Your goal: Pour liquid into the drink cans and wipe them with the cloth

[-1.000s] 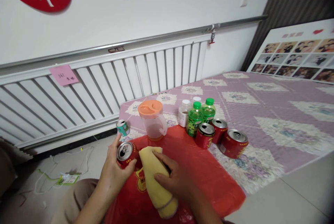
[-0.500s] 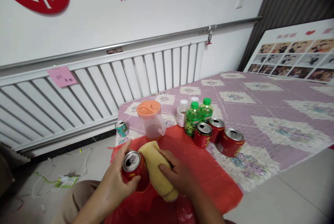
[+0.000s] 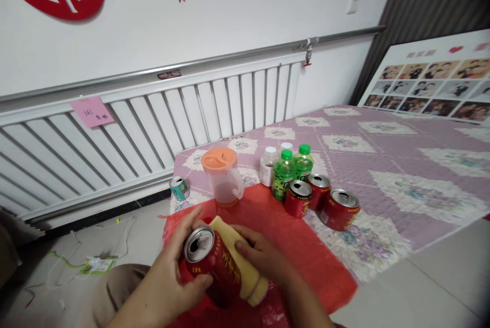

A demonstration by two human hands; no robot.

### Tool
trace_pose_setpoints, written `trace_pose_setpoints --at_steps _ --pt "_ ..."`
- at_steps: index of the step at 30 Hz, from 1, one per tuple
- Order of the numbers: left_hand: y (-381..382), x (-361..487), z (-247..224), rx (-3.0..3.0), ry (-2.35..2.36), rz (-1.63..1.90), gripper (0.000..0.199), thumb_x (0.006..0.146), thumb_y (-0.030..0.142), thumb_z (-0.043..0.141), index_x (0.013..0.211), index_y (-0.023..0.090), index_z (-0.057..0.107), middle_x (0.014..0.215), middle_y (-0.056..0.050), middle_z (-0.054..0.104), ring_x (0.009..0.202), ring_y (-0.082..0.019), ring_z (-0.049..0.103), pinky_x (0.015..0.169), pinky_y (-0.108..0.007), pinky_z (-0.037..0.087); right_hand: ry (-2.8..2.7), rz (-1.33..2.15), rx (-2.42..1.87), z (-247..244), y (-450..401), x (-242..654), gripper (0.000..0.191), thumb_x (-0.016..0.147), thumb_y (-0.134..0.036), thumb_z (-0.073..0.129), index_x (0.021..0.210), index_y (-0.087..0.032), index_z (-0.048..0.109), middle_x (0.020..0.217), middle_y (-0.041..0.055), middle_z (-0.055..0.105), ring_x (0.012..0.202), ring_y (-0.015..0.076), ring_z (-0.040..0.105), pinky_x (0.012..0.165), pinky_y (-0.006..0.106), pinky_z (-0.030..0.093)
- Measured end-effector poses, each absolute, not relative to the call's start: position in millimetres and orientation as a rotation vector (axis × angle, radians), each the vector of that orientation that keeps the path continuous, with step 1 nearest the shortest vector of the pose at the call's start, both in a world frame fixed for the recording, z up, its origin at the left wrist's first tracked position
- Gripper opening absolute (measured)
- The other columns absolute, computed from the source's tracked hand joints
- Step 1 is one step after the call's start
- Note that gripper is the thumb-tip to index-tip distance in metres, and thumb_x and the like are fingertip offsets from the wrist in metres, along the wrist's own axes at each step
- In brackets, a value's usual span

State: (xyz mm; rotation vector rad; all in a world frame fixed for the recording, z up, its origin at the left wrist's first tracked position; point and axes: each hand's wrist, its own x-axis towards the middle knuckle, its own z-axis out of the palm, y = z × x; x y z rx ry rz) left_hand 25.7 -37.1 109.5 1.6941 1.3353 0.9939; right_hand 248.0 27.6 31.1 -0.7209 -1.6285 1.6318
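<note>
My left hand (image 3: 179, 267) is wrapped round a red drink can (image 3: 218, 267) with yellow lettering, its opened top tilted toward me. My right hand (image 3: 256, 256) grips a folded yellow cloth (image 3: 239, 254) and presses it against the can's right side. Both hands are over a red plastic sheet (image 3: 306, 261) that covers the near part of the table. Beyond them stands a clear pitcher (image 3: 225, 182) with an orange lid. Right of the pitcher, several more items stand close together, among them a red can (image 3: 298, 199) and a green-capped bottle (image 3: 283, 175).
A small teal can (image 3: 179, 188) stands at the table's left edge. Two other red cans, including a wide one (image 3: 340, 209), stand to the right on the patterned tablecloth (image 3: 383, 165). A white radiator (image 3: 191, 114) runs along the wall behind. Litter (image 3: 98, 265) lies on the floor at left.
The can in my left hand has come nearer and tilted, showing more of its side lettering. The cloth has shifted slightly right and down along it.
</note>
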Motion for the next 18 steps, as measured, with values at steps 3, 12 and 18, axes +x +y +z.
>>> trace_pose_setpoints --at_steps 3,12,18 --pt "-38 28 111 1.644 1.319 1.044 0.093 0.072 0.025 0.067 0.155 0.028 0.024 0.144 -0.011 0.052 0.133 -0.032 0.052 0.114 -0.051 0.040 -1.633 1.784 -0.645 29 26 242 0.048 0.093 -0.051 0.058 0.133 -0.024 0.064 0.129 0.0060 0.070 0.118 0.0277 0.063 0.102 0.043 0.047" --pt "-34 25 113 1.731 1.484 1.178 0.091 0.078 0.026 0.067 0.156 0.029 0.020 0.148 -0.011 0.047 0.136 -0.030 0.048 0.118 -0.051 0.034 -1.663 1.942 -0.663 18 24 238 0.050 0.088 -0.060 0.062 0.120 -0.023 0.072 0.113 0.0039 0.075 0.105 0.0249 0.066 0.092 0.036 0.049" --pt "-27 11 106 1.877 1.600 1.204 0.089 0.076 0.024 0.069 0.154 0.029 0.026 0.147 -0.011 0.048 0.135 -0.031 0.049 0.118 -0.054 0.032 -1.593 2.020 -0.753 19 18 247 0.055 0.084 -0.060 0.065 0.129 -0.028 0.067 0.112 0.0032 0.076 0.094 0.0229 0.071 0.082 0.034 0.052"
